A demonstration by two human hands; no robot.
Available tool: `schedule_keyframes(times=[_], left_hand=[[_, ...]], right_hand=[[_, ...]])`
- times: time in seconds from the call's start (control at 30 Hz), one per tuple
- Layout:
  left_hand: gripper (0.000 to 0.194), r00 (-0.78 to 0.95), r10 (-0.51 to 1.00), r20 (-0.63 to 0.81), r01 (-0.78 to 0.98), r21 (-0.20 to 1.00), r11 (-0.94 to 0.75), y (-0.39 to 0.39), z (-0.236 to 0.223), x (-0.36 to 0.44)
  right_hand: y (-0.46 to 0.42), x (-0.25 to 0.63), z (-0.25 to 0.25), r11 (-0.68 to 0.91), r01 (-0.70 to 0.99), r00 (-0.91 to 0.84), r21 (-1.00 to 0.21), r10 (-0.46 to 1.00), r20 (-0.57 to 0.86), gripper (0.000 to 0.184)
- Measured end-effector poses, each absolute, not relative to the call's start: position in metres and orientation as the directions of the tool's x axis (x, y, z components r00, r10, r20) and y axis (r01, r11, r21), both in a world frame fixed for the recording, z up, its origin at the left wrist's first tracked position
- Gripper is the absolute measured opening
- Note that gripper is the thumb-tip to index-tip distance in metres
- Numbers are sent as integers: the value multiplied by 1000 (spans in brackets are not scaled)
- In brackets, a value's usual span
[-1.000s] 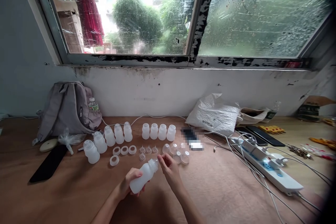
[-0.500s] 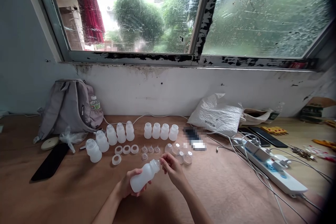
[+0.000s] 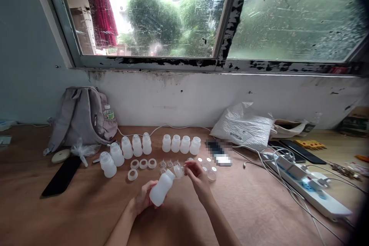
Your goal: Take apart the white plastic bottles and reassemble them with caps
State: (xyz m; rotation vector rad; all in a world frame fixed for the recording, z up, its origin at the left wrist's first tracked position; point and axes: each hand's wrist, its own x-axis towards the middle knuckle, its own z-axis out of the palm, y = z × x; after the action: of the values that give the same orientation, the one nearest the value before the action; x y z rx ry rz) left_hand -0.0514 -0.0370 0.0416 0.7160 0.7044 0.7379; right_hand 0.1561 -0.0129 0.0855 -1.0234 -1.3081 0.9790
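My left hand (image 3: 143,196) is wrapped around a frosted white baby bottle (image 3: 161,190), tilted with its mouth up to the right. At that mouth is a clear bottle cap (image 3: 178,172), its far end pinched by the fingers of my right hand (image 3: 198,178). Whether the cap touches the bottle rim cannot be made out. Just behind lie several small silicone teats (image 3: 170,164) and several white collar rings (image 3: 143,163). Clear dome caps (image 3: 211,175) lie partly hidden behind my right hand.
Several bottles with tops fitted (image 3: 127,147) stand back left; open-necked bottles (image 3: 186,145) stand beside them. A grey backpack (image 3: 82,119) and black phone-like slab (image 3: 60,177) are left. At right are a silver plastic parcel (image 3: 245,125) and a power strip (image 3: 325,201) with trailing cables.
My right hand has moved the clear cap outward from the bottle neck, up and to the right. The left hand still grips the bottle. The whole view has shifted slightly.
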Motion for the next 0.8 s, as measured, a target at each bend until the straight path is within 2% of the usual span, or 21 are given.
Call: schedule_keyframes(times=[0.1, 0.2, 0.33, 0.4, 0.53, 0.67, 0.8], left_hand=[[39, 371, 887, -274, -447, 784, 430, -36, 44, -53], [41, 277, 940, -200, -489, 813, 318, -35, 48, -53], [44, 152, 983, -102, -445, 881, 160, -33, 48, -51], [45, 66, 994, -84, -384, 918, 103, -32, 46, -49], [51, -86, 995, -44, -198, 980, 26, -31, 44, -45], [50, -104, 994, 28, -80, 996, -37, -29, 41, -43], [47, -117, 983, 140, 4, 990, -141, -26, 34, -43]], right_hand=[[-11, 158, 76, 269, 211, 74, -940, 954, 290, 14], [-14, 155, 65, 294, 418, -48, -860, 952, 303, 9], [-17, 148, 55, 350, 557, -177, -753, 936, 305, 8], [-17, 145, 57, 372, 582, -187, -723, 927, 326, 5], [-12, 136, 75, 426, 560, -169, -711, 898, 405, 17], [-3, 121, 92, 471, 524, -231, -710, 881, 413, 20], [6, 108, 99, 519, 520, -312, -678, 854, 416, 14]])
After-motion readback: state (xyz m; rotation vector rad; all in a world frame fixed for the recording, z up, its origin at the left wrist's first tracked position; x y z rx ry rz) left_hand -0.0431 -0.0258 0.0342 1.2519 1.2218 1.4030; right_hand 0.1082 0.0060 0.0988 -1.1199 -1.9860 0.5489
